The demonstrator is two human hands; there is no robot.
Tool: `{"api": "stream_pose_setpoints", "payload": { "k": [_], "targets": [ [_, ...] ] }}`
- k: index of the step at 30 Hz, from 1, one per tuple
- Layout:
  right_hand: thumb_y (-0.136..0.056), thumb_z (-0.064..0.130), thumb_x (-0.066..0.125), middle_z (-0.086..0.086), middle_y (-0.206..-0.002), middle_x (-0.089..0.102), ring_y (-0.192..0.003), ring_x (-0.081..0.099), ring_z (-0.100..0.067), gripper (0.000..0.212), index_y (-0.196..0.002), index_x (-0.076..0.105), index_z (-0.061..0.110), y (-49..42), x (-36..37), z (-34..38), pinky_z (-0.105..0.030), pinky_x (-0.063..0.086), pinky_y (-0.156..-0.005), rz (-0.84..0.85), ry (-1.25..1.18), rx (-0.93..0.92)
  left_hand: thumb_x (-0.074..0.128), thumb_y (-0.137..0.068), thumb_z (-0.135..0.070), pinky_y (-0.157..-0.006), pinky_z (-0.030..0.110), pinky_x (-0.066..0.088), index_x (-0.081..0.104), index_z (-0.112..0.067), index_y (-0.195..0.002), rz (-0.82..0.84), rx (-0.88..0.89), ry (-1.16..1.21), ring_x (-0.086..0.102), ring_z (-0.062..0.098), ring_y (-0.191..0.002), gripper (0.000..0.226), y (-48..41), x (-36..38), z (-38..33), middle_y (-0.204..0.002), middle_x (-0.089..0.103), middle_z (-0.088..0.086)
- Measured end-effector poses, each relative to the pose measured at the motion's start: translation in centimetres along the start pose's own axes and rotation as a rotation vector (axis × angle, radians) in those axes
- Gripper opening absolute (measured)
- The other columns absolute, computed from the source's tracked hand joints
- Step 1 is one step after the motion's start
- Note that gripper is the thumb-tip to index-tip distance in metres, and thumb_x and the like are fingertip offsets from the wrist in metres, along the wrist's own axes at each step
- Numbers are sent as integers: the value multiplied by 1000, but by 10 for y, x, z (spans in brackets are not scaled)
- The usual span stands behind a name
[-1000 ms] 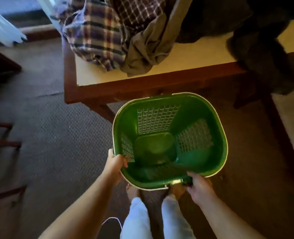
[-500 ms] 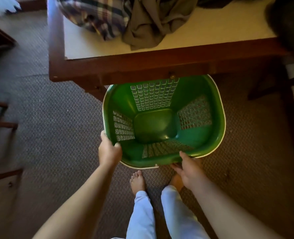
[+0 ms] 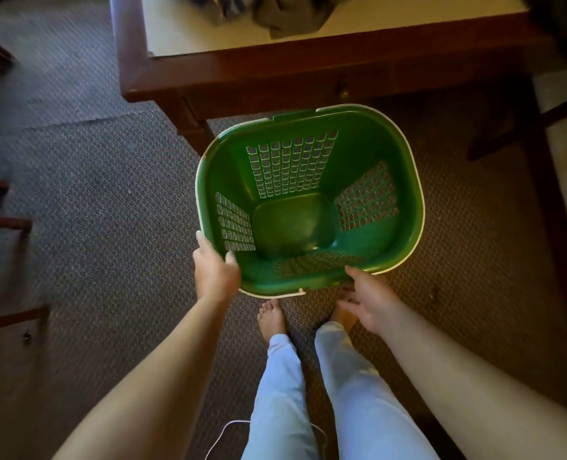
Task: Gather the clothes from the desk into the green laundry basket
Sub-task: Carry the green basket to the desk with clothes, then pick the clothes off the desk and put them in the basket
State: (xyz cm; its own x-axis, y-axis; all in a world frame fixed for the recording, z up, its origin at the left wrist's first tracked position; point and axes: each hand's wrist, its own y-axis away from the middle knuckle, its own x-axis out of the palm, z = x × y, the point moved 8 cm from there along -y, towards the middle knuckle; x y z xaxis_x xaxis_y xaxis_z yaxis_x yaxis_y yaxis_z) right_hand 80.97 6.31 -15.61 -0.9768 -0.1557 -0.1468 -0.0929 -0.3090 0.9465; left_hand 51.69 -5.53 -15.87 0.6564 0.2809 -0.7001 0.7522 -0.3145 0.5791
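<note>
Now that the green laundry basket has sunk to the carpet just before the desk, the left hand still grips its rim. The right hand has slackened, fingers spread, holding nothing. The clothes on the desk can probably come next.

The green plastic laundry basket is found over the brown woven carpet, between the dark wooden desk and the bare feet. On the desk, crumpled grey clothes are laid.
</note>
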Motion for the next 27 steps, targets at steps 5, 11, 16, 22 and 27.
{"api": "stream_pose_setpoints", "payload": {
  "k": [5, 11, 16, 22, 27],
  "targets": [
    [-100, 32, 59, -14, -155, 43, -139, 45, -35, 62, -154, 33, 11, 37, 0, 10, -45, 36, -116, -124, 465, -283, 56, -103, -36, -124, 55, 24, -4, -22, -164, 120, 235, -229, 9, 39, -157, 87, 33, 5, -12, -171, -1, 17],
    [-103, 41, 49, 7, -170, -9, -156, -10, -16, 83, -162, -6, 24, 118, 54, 25, -39, 3, -125, 126, 1366, -946, 50, -105, -30, -127, 54, 4, 7, -24, -166, 130, 667, -327, 0, 29, -159, 74, 87, -26, -74, -172, 11, 8],
    [-103, 44, 46, 7, -170, -5, -156, -11, -14, 81, -162, -7, 25, 179, 64, 64, -46, 5, -127, 55, 1324, -1113, 47, -107, -33, -129, 51, 4, 9, -23, -166, 149, 875, -281, -2, 24, -160, 70, 121, -67, -132, -172, 13, 4],
    [-104, 45, 46, 8, -170, -2, -155, -9, -11, 80, -162, -6, 26, 237, 61, 114, -43, 3, -128, -3, 1236, -1227, 45, -108, -35, -129, 49, 11, 12, -25, -165, 110, 986, -214, 1, 21, -160, 66, 142, -114, -196, -172, 16, 1],
    [-103, 44, 48, 8, -169, 7, -155, -2, -11, 76, -163, 5, 26, 282, 57, 166, -38, 5, -127, -55, 1097, -1340, 47, -108, -36, -127, 48, 21, 15, -29, -165, 50, 1041, -129, 5, 19, -159, 66, 148, -148, -253, -171, 19, -2]
  ]
}}
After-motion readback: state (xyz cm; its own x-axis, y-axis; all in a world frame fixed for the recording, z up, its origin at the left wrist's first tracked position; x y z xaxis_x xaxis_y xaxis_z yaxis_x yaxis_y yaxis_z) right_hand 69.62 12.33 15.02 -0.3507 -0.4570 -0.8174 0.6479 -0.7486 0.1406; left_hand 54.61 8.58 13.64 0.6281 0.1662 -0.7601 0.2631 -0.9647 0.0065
